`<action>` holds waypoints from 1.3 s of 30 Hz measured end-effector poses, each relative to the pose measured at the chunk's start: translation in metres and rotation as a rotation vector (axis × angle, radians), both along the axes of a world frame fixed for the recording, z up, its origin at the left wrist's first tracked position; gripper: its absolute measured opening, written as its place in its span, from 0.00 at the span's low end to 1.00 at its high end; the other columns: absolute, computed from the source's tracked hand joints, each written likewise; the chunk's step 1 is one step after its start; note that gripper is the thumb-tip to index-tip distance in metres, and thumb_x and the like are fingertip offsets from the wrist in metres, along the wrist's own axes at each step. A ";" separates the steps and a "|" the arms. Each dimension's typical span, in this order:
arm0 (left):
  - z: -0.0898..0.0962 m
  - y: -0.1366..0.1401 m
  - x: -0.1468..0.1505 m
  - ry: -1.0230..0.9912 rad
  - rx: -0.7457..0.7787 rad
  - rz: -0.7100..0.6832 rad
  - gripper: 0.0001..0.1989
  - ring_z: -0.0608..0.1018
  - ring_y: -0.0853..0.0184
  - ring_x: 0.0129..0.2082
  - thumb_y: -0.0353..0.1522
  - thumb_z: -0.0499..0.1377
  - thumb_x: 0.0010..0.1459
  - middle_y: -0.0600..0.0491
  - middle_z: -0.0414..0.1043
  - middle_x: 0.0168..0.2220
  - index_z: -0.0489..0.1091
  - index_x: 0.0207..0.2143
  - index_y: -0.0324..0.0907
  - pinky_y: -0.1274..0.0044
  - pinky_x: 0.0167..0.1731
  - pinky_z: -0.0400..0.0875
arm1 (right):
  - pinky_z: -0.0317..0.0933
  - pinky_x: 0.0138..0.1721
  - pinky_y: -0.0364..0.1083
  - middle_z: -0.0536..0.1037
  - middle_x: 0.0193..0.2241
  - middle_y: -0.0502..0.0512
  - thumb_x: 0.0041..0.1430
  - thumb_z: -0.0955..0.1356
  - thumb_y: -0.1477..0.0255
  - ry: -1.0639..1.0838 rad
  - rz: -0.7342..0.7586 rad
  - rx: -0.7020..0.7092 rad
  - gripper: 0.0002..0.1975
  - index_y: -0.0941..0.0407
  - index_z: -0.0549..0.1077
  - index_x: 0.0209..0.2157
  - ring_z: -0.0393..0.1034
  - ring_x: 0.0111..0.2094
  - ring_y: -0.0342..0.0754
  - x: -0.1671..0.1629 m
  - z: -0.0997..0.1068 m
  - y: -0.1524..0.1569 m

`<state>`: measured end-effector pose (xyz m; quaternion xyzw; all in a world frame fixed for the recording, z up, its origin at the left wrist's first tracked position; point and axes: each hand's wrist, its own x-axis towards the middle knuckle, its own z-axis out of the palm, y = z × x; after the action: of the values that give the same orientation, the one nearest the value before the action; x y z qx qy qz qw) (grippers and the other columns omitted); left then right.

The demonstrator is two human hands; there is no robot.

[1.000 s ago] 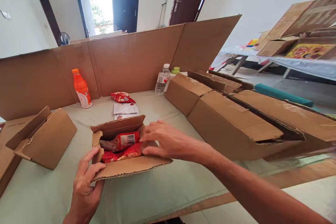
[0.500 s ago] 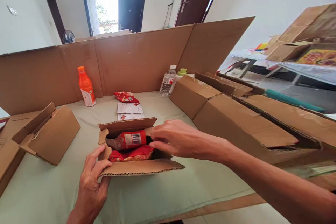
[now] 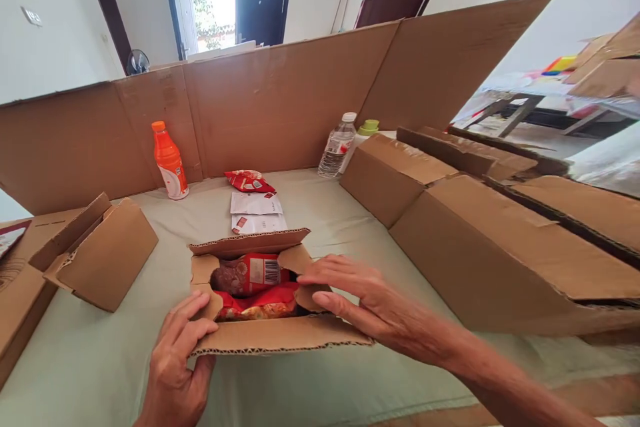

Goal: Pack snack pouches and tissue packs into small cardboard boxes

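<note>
A small open cardboard box point(image 3: 280, 337) lies in front of me with its long flaps spread. Two red snack packets are inside: one with a barcode point(image 3: 255, 272) at the back, one glossy red point(image 3: 260, 303) nearer me. My left hand point(image 3: 177, 353) grips the box's near left corner, fingers over the left end flap point(image 3: 205, 270) and thumb outside. At the other end, my right hand point(image 3: 355, 297) has its fingers stretched over the folded-in right end flap point(image 3: 297, 260), thumb apart from them, touching the flap.
Behind the box lie white packets point(image 3: 257, 213) and a red packet point(image 3: 250, 180). An orange bottle point(image 3: 171, 163) and a clear water bottle point(image 3: 337, 147) stand before a cardboard screen point(image 3: 290, 100). Closed boxes point(image 3: 480, 240) line the right; another box point(image 3: 107, 253) sits left.
My right hand has come away from inside the box to its right end, where the end flap now shows folded inward. The left hand keeps its hold. The view has shifted slightly right.
</note>
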<state>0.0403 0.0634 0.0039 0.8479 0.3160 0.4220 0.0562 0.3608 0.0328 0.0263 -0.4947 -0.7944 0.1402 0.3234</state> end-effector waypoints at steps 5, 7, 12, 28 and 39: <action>0.005 0.001 0.002 -0.039 -0.089 0.052 0.09 0.84 0.65 0.47 0.29 0.59 0.65 0.51 0.82 0.47 0.73 0.46 0.47 0.76 0.48 0.80 | 0.71 0.51 0.53 0.81 0.50 0.58 0.68 0.66 0.62 0.228 -0.290 0.229 0.13 0.50 0.77 0.49 0.77 0.49 0.54 0.011 -0.009 0.010; 0.006 0.005 0.005 -0.066 -0.115 0.120 0.10 0.85 0.66 0.43 0.32 0.59 0.66 0.52 0.83 0.43 0.72 0.49 0.47 0.78 0.43 0.81 | 0.72 0.49 0.55 0.78 0.54 0.60 0.67 0.66 0.60 0.297 -0.400 0.224 0.18 0.49 0.74 0.55 0.76 0.48 0.55 0.014 -0.008 0.019; 0.003 0.011 0.013 -0.067 -0.102 0.226 0.15 0.86 0.64 0.39 0.36 0.60 0.67 0.50 0.83 0.43 0.70 0.54 0.46 0.76 0.39 0.83 | 0.72 0.45 0.54 0.77 0.56 0.60 0.67 0.64 0.55 0.339 -0.318 0.011 0.25 0.49 0.70 0.61 0.76 0.48 0.55 0.014 -0.011 0.038; -0.022 0.016 0.018 -0.020 -0.098 0.291 0.22 0.69 0.54 0.65 0.28 0.54 0.68 0.44 0.56 0.69 0.64 0.62 0.51 0.63 0.52 0.78 | 0.69 0.55 0.53 0.79 0.55 0.58 0.70 0.65 0.65 0.248 -0.195 0.316 0.17 0.47 0.74 0.57 0.74 0.55 0.55 0.011 -0.025 0.013; -0.022 0.020 0.019 0.084 -0.040 0.168 0.23 0.66 0.60 0.66 0.24 0.49 0.69 0.46 0.65 0.64 0.63 0.63 0.48 0.64 0.61 0.69 | 0.62 0.61 0.58 0.76 0.58 0.63 0.70 0.63 0.55 0.033 0.083 0.223 0.27 0.51 0.67 0.65 0.69 0.60 0.59 0.014 -0.051 0.018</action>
<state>0.0592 0.0832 -0.0179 0.8339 0.3966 0.3830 0.0244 0.3751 0.0504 -0.0243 -0.4199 -0.8193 0.0723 0.3837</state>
